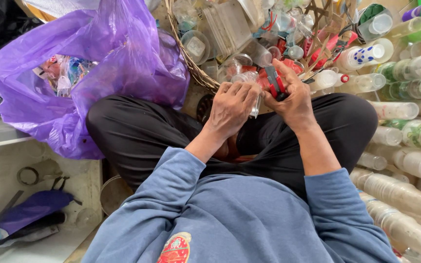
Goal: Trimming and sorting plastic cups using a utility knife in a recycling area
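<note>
You sit cross-legged in a blue sweatshirt and black trousers, and your two hands meet over your lap. Your left hand is curled shut around a small clear plastic piece, which pokes out beside your fingers. Your right hand is closed on a red-handled tool, held right against that clear piece. There is little room here: your knees fill the space on both sides. Just past your hands sits one woven basket, heaped with more clear cups and lids than you can count. To your left lies one purple plastic bag, open, with scraps inside. To your right, many clear bottles lie stacked in rows, touching each other, right next to your knee.
</note>
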